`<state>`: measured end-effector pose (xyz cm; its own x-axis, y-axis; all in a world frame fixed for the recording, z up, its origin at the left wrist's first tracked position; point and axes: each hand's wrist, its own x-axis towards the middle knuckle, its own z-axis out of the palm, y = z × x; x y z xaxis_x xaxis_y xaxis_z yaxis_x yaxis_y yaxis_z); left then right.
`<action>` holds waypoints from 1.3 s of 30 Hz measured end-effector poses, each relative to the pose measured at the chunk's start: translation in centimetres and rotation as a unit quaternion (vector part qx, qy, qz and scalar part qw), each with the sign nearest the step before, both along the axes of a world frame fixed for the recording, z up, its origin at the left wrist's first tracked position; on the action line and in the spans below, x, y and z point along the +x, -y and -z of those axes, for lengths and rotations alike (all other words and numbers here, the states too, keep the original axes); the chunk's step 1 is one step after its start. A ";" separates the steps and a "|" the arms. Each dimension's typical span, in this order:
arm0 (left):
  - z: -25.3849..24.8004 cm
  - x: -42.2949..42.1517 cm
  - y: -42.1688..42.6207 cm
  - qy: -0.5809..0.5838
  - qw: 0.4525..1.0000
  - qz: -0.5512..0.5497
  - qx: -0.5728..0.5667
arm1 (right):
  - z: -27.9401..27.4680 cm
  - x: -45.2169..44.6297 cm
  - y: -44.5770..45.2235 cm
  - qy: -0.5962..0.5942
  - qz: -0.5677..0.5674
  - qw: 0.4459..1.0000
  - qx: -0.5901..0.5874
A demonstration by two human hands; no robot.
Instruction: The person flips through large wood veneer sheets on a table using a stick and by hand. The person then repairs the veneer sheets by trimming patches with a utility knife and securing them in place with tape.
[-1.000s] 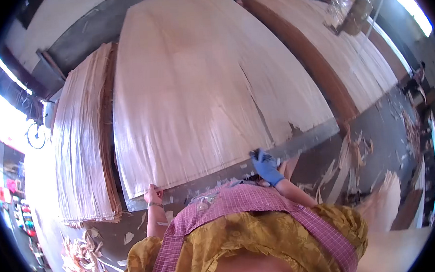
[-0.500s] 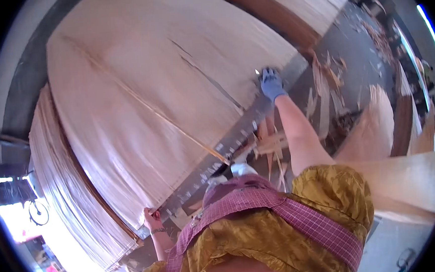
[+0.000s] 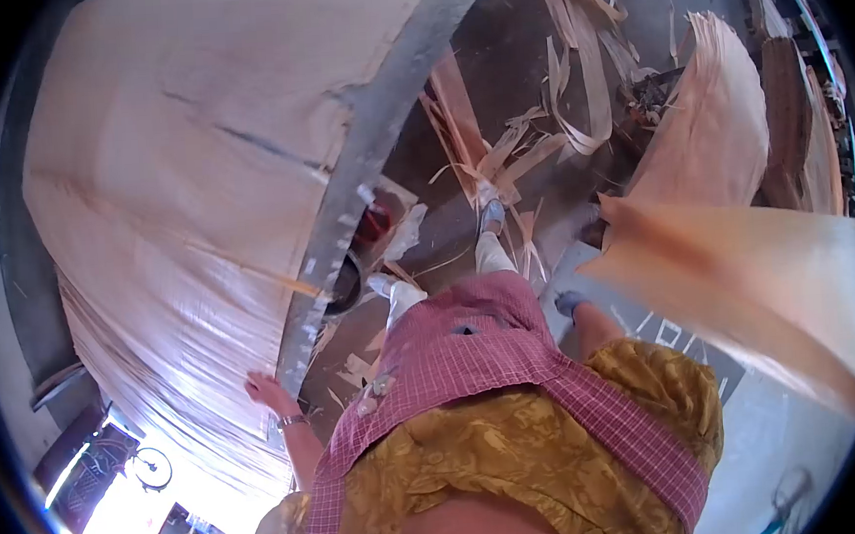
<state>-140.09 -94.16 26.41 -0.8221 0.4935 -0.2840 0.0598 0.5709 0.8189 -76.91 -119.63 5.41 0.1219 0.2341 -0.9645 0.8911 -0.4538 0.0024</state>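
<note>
My bare left hand [image 3: 271, 394], with a bracelet at the wrist, is beside the near edge of a large thin wood veneer sheet [image 3: 188, 193]; its fingers look loosely spread. The sheet lies over a grey table and has a dark lengthwise split and a yellowish line across it. My right hand [image 3: 569, 302], in a blue-grey glove, hangs low beside my apron, close to a pale board. Its fingers are too small and blurred to read. Right of it, a curved orange-tinted veneer sheet [image 3: 741, 277] reaches toward the frame's edge.
The table's grey edge [image 3: 379, 113] carries small white marks. Veneer strips [image 3: 582, 72] litter the floor around my feet. Another veneer piece [image 3: 707, 123] stands at the right. A dark round container [image 3: 345, 284] and a red item [image 3: 374, 221] sit below the table edge.
My view has swung to the right. My right hand has come off the veneer sheet and dropped to my side. My left hand no longer pinches the sheet's corner.
</note>
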 end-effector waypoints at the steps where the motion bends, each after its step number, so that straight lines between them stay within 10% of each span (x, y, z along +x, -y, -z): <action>1: 1.3 2.2 -2.1 -0.023 0.993 0.103 0.050 | 0.8 1.6 1.3 -0.006 -0.002 0.999 -0.039; 4: 1.2 13.9 -8.5 -0.204 0.914 0.345 0.061 | -1.4 5.8 -2.0 0.008 0.096 0.992 0.085; 8: 0.1 28.9 -14.7 -0.216 0.838 0.501 0.019 | 4.4 14.3 -8.5 0.056 0.081 0.961 0.260; 14: -4.1 41.0 -21.7 -0.340 0.692 0.634 0.069 | -3.0 22.4 -23.9 0.109 0.213 0.907 0.347; 29: 0.6 48.3 -56.2 -0.376 0.719 0.581 -0.066 | 0.1 34.2 -35.1 0.084 0.161 0.959 0.218; 39: -0.4 52.1 -68.7 -0.379 0.718 0.483 -0.328 | 12.2 44.2 -66.5 -0.007 0.003 0.981 0.194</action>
<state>-88.02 -25.48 26.86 -0.2267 0.9020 -0.3675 0.9740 0.2109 -0.0831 -32.67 -53.17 -6.81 0.1115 0.5839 -0.8041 0.8875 -0.4226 -0.1838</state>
